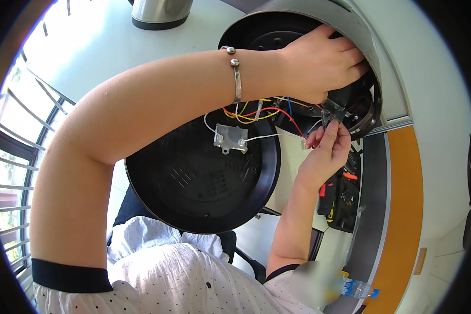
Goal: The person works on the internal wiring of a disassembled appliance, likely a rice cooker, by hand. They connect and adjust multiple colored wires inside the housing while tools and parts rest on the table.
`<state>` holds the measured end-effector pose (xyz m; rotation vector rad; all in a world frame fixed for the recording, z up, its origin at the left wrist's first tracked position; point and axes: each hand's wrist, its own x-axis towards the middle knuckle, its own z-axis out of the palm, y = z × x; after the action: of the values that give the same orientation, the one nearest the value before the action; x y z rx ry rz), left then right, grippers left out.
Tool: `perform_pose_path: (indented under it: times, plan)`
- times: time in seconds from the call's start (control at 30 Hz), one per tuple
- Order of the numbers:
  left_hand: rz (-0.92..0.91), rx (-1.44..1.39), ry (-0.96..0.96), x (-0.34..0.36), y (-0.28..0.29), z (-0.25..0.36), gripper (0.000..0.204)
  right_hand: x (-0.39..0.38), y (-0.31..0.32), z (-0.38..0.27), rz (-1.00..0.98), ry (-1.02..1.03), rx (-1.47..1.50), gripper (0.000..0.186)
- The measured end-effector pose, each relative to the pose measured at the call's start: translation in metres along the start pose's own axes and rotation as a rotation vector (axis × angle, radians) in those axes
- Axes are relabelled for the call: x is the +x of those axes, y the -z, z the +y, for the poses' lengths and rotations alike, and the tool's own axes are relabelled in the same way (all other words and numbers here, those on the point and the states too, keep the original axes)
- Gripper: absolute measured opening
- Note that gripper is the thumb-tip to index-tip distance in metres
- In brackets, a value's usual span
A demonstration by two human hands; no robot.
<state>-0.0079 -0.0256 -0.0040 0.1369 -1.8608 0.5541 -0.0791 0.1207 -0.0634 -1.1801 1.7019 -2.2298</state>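
Observation:
A round metal appliance housing (pixel 369 39), dark inside, lies tipped at the upper right. Across its opening reaches my left hand (pixel 322 63), fingers bent down into it; their tips are hidden. My right hand (pixel 327 149) is at the housing's lower edge, thumb and fingers pinched on a small clear plastic piece (pixel 327 118). Red, yellow, white and blue wires (pixel 267 112) run between the housing and a round black base cover (pixel 193 183) with vent slots. On that cover sits a translucent box (pixel 231 138) with white leads.
A black tool tray (pixel 343 209) with red- and yellow-handled tools lies right of my right forearm. A clear bottle with a blue cap (pixel 358 289) is at the lower right. A steel container (pixel 161 13) stands on the white table (pixel 104 47) at the top.

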Motion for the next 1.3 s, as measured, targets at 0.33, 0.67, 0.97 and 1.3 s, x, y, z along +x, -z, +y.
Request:
perform_pose_path:
  times: [0.33, 0.67, 0.97, 1.3]
  plan:
    - [-0.053, -0.003, 0.003, 0.002, 0.003, 0.001, 0.045, -0.008, -0.001, 0.004, -0.038, 0.039, 0.053, 0.013]
    - [-0.068, -0.01, 0.013, 0.002, 0.003, 0.002, 0.044, -0.002, 0.016, -0.001, -0.003, -0.116, 0.354, 0.011]
    - [-0.082, -0.005, 0.009, 0.002, 0.005, 0.002, 0.047, -0.002, 0.006, 0.002, 0.004, 0.094, -0.069, 0.011]
    - [-0.099, -0.032, 0.017, 0.003, 0.003, 0.004, 0.047, -0.006, 0.003, 0.011, -0.085, 0.042, 0.092, 0.017]
